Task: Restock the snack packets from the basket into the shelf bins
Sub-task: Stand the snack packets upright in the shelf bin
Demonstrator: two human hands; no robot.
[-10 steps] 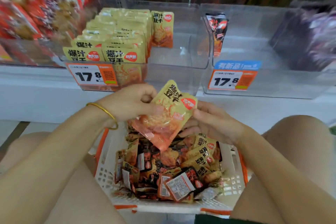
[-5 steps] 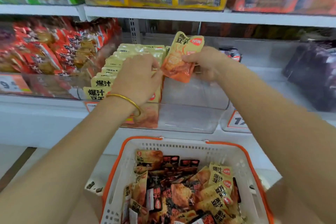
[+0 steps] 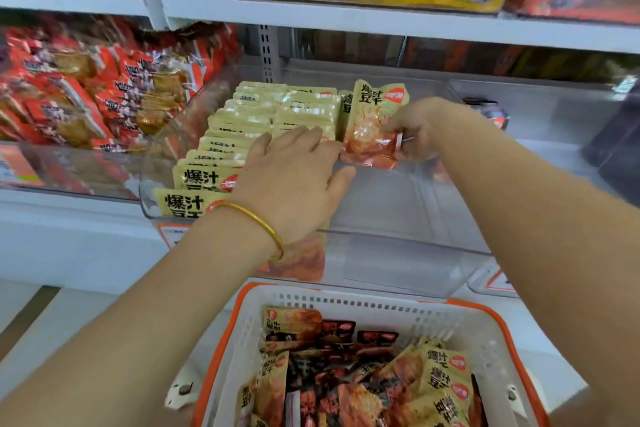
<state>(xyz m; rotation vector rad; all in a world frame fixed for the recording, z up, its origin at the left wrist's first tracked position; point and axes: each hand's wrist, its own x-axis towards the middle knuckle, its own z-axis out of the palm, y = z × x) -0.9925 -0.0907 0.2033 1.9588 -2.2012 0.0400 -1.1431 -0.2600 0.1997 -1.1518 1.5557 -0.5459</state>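
Note:
My right hand [image 3: 420,128] grips a yellow-and-orange snack packet [image 3: 372,125], held upright inside the clear shelf bin [image 3: 398,246], at the right end of the rows of matching yellow packets [image 3: 263,121]. My left hand [image 3: 294,180], fingers spread and holding nothing, lies flat on those rows. A white basket with an orange rim [image 3: 346,302] sits below at the bottom centre, holding several yellow and dark red packets [image 3: 363,374].
A bin of red snack packets [image 3: 90,87] stands to the left. Right of the middle bin is another clear bin [image 3: 540,104] with a dark packet [image 3: 491,114] in it. The upper shelf [image 3: 381,21] carries boxed goods. Orange price tags hang on the bin fronts.
Both hands rose from the basket to the shelf bin. The right hand carried the yellow packet up and lowered it beside the rows; the left hand spread flat on the packets.

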